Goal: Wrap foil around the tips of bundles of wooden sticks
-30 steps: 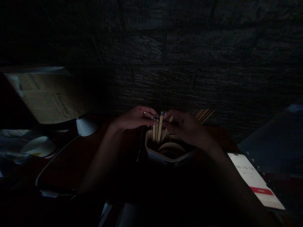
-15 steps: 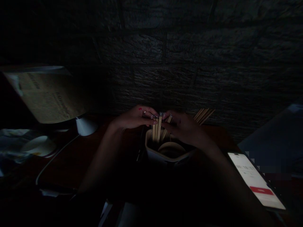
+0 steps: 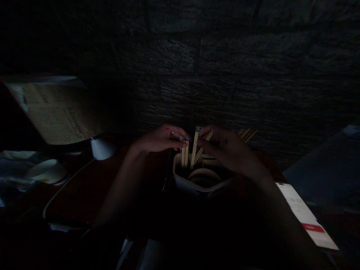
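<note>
Near the middle, my left hand is closed with its fingertips around a few light wooden chopsticks, which stand nearly upright with their lower ends inside a light-rimmed box. My right hand pinches other chopsticks by their upper ends. These lean apart in a V, and their lower ends also reach into the box. Shiny silvery tips show at the fingers. A round-rimmed cup or roll sits inside the box. The dim light hides how many sticks each hand holds.
More thin sticks stick out behind my right hand. A lit phone lies at the right. On the left are a lamp with a printed shade, its white base, a cable and a pale cup. A brick wall rises behind.
My right hand has moved a little to the right, away from my left hand, tilting chopsticks with it. A gap now separates the two bunches. My left hand has barely moved.
</note>
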`<action>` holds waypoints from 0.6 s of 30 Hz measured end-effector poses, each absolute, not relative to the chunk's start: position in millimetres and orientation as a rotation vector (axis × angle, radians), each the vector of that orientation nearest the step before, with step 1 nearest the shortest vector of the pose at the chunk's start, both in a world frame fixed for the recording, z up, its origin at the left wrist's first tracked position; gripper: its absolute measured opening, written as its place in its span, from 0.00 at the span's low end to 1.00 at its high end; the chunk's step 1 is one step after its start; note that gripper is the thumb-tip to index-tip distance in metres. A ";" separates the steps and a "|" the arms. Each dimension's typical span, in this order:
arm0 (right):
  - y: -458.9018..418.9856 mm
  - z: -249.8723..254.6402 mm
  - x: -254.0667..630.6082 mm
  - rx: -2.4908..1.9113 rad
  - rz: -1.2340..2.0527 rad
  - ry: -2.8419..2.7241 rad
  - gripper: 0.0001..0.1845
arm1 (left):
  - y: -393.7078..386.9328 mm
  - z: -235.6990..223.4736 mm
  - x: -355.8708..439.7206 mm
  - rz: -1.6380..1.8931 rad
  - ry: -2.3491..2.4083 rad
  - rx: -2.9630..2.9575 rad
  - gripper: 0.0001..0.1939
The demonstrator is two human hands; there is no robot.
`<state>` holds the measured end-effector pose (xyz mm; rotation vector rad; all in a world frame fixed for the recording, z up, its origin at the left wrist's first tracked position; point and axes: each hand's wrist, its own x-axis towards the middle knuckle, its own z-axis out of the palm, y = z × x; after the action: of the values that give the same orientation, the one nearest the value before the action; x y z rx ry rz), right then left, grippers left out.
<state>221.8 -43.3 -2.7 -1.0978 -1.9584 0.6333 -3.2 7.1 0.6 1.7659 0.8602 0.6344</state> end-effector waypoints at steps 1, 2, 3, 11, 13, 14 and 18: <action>-42.7 -3.6 220.8 -1.095 0.621 -1.971 0.10 | 6.8 1.0 -2.9 0.630 0.862 1.765 0.13; -42.0 -4.5 219.7 -1.095 0.609 -1.986 0.10 | 6.6 1.4 -2.7 0.627 0.862 1.764 0.12; -41.4 -5.4 218.5 -1.100 0.599 -2.002 0.09 | 6.4 1.7 -2.4 0.625 0.862 1.766 0.12; -37.9 -12.9 209.4 -1.168 0.586 -2.094 0.05 | 6.2 -0.2 -2.2 0.652 0.866 1.742 0.12; -36.3 -14.2 209.7 -1.157 0.589 -2.090 0.05 | 6.1 0.1 -2.8 0.646 0.871 1.737 0.12; -35.6 -14.7 210.1 -1.151 0.597 -2.087 0.04 | 6.1 0.3 -3.1 0.643 0.870 1.736 0.12; -34.0 -15.6 212.0 -1.145 0.657 -2.050 0.04 | 6.6 0.8 -3.8 0.640 0.860 1.739 0.13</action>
<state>212.0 -34.0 -15.6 -1.1452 -2.0501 0.6568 -3.8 6.6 0.8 1.7387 0.8598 0.6398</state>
